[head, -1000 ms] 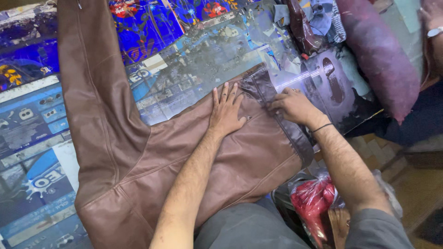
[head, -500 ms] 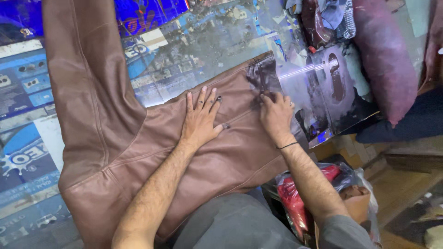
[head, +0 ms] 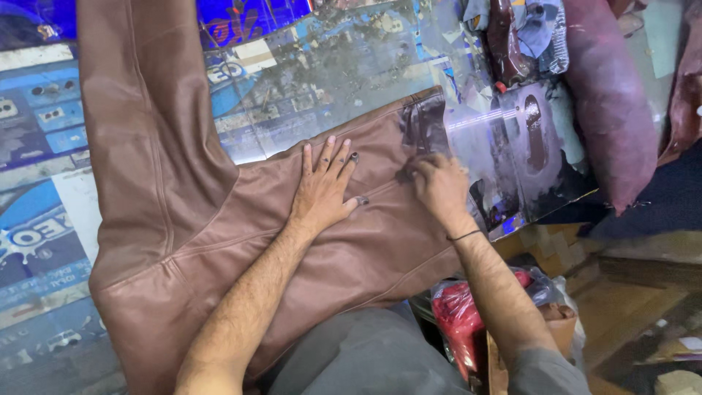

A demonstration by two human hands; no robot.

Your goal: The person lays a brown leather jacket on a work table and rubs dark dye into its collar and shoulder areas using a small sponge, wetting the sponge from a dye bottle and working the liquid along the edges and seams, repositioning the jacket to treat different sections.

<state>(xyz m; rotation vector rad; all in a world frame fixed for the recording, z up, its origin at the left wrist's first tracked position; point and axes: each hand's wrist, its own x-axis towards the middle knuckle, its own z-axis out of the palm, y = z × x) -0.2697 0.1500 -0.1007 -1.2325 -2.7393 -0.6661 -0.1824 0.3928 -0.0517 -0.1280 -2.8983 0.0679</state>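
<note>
A brown leather garment point(head: 168, 219) lies spread over the table, one sleeve running up the left and another stretching right. My left hand point(head: 322, 190) rests flat on that right sleeve, fingers apart. My right hand point(head: 439, 186) sits just to its right with fingers bunched, their tips on the leather beside a dark stained patch point(head: 424, 121) at the cuff end. Whether the fingers pinch anything small is hidden. A thin black band point(head: 464, 235) circles my right wrist.
The table point(head: 44, 117) is covered with blue printed posters. A glossy dark sheet point(head: 512, 146) lies under the cuff. A maroon cushion point(head: 607, 110) lies at the far right. Below the table's edge, a red bag in plastic point(head: 461, 322) sits by a cardboard box point(head: 563, 329).
Both hands have slid slightly along the sleeve. My right hand's fingers have drawn together near the dark cuff end. The camera has shifted, showing more of the left sleeve.
</note>
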